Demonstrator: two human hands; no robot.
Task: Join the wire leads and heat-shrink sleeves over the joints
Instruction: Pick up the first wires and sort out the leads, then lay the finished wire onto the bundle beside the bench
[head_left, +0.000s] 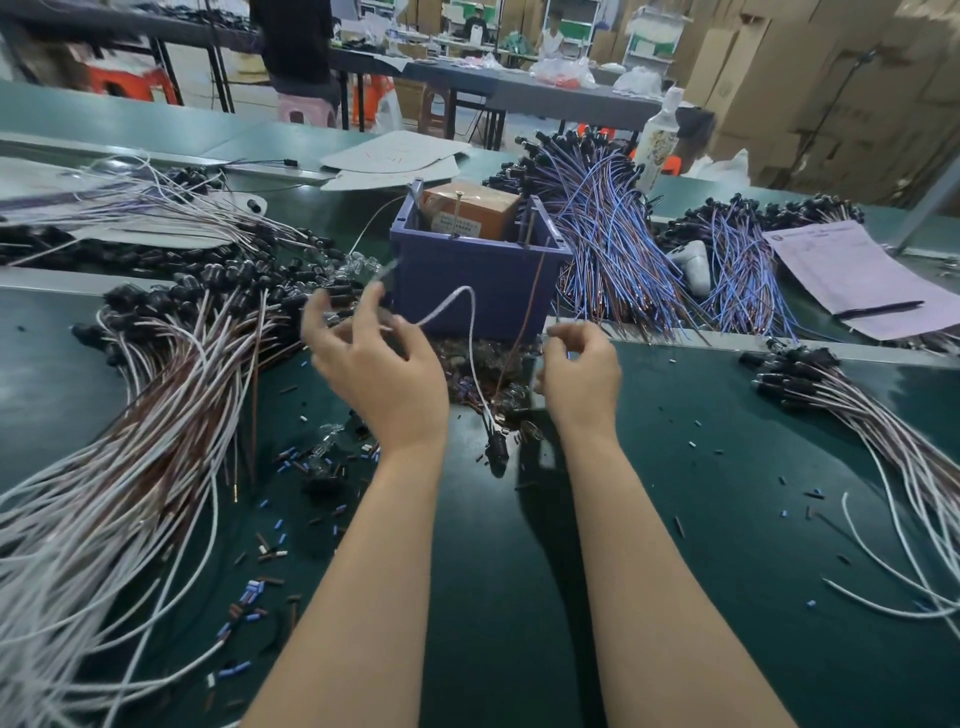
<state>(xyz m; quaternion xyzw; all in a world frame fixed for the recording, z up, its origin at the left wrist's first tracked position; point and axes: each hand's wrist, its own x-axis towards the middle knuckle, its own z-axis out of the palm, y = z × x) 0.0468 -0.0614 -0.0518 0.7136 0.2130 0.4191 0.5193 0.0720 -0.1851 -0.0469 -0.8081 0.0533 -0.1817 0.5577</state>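
Observation:
My left hand (374, 364) is raised over the green table (675, 519) and pinches the end of a white wire (470, 312). The wire arcs up and drops to a black connector (493, 444) lying on the table between my hands. A thin brown wire (517, 338) rises from the same connector. My right hand (582, 374) hovers just right of it, fingers curled, fingertips pinched on something small that looks like a sleeve; blur hides what it is. Short blue, brown and black sleeve pieces (260, 577) are scattered on the table.
A blue bin (467, 296) holding a brown box (470, 210) stands right behind my hands. White-brown wire bundles (156, 415) fill the left, blue-brown ones (613, 249) the back right, and another bundle (857, 410) the right. A paper with a pen (857, 280) and a bottle (660, 140) lie beyond.

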